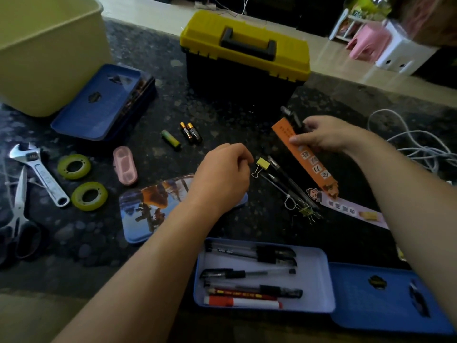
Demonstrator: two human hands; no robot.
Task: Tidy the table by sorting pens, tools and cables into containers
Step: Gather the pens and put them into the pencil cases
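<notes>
Speckled stone tabletop [222, 112], boxy plastic toolbox [237, 78]

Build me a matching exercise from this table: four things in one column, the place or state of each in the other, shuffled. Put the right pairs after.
1. toolbox
2. wrench
3. red-and-white marker
4. orange strip

A. held by the right hand
B. inside the open pencil tin
C. at the left, beside the scissors
D. far middle, lid closed

Pairs: 1-D, 2-C, 3-B, 4-A
</notes>
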